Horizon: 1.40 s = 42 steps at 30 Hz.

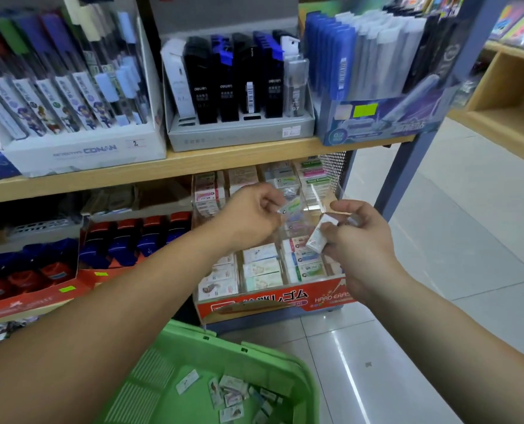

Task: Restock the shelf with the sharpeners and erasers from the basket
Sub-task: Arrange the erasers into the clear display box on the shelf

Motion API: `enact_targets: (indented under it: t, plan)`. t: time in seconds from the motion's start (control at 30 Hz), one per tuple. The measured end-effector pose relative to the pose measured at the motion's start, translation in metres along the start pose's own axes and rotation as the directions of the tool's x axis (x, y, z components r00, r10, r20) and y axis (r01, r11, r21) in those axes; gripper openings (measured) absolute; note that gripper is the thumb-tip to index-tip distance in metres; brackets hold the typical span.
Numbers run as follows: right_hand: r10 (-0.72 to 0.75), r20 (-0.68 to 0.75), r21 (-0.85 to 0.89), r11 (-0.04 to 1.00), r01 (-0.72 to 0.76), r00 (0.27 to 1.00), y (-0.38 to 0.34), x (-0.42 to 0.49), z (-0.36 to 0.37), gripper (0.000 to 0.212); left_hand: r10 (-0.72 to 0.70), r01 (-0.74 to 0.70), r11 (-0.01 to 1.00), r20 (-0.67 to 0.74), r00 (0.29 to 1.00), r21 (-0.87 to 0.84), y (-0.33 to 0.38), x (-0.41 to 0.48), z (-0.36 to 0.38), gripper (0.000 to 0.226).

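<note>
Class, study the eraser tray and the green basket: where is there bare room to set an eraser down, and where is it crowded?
Bare: in the eraser tray, the clear back-right compartment beside the mesh panel looks empty; so does the basket floor between its far rim and the loose erasers. Crowded: the tray's front rows.

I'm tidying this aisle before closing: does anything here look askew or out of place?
Nothing looks damaged or spilled. The erasers in the green basket lie loose at all angles, unlike the neat rows in the eraser tray. On the upper shelf, the white pack leans slightly beside upright black packs.
</note>
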State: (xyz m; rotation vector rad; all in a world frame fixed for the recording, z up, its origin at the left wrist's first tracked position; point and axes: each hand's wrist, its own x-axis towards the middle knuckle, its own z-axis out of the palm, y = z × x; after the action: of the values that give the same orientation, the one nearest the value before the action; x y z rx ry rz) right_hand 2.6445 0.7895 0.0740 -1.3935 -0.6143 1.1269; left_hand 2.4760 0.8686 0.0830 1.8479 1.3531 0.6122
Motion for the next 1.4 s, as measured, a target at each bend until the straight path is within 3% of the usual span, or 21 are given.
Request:
enact_targets:
  t: [0.13,0.33,0.4,0.47,0.57,0.7,0.83,0.93,1.0,1.17,1.4]
  plan:
    - [-0.028,-0.026,-0.004,1.000,0.028,0.999,-0.003,0.001,-0.007,0.031,-0.002,-0.032,0.962,0.125,0.992,0.270,0.003,0.022,0.013,0.029]
    - [0.055,0.001,0.051,0.997,-0.055,0.998,0.001,0.004,-0.016,0.032,0.051,-0.116,0.876,0.150,0.987,0.468,-0.002,0.024,0.012,0.029]
    - [0.066,0.018,0.081,0.994,-0.067,0.998,-0.001,0.004,-0.017,0.033,0.131,-0.157,0.885,0.089,0.987,0.439,0.002,0.019,0.011,0.029]
    - [0.062,0.032,0.102,0.993,-0.065,0.998,-0.002,0.003,-0.017,0.035,0.161,-0.168,0.955,0.048,0.986,0.245,0.012,0.006,0.011,0.020]
    - [0.046,0.050,0.111,0.992,-0.051,0.998,-0.004,-0.001,-0.013,0.035,0.121,-0.109,0.991,0.191,0.974,-0.072,0.022,-0.017,0.016,0.022]
    - [0.054,0.174,0.189,0.978,-0.087,0.983,-0.006,-0.005,-0.009,0.039,0.149,-0.131,0.986,0.180,0.972,-0.107,0.015,-0.023,0.021,0.041]
    - [0.087,0.328,0.284,0.940,-0.186,0.941,-0.009,-0.007,-0.007,0.034,0.151,-0.120,0.976,0.164,0.975,-0.183,0.009,-0.032,0.016,0.029]
    - [0.149,0.374,0.332,0.900,-0.282,0.915,-0.008,-0.006,-0.002,0.041,0.083,-0.048,0.970,0.142,0.986,-0.238,0.006,-0.042,0.005,0.042]
    - [0.167,0.366,0.291,0.914,-0.283,0.915,-0.006,-0.005,0.000,0.049,0.027,0.007,0.970,0.137,0.990,-0.241,0.003,-0.048,-0.005,0.047]
    - [0.108,0.411,0.076,0.985,-0.152,0.905,-0.004,-0.009,0.002,0.084,-0.082,0.089,0.978,0.047,0.996,-0.190,-0.008,-0.053,-0.030,0.016]
    - [0.037,0.400,-0.169,0.985,0.034,0.916,0.014,-0.015,0.025,0.040,-0.104,0.109,0.994,-0.157,0.982,0.021,-0.043,-0.058,-0.076,0.022]
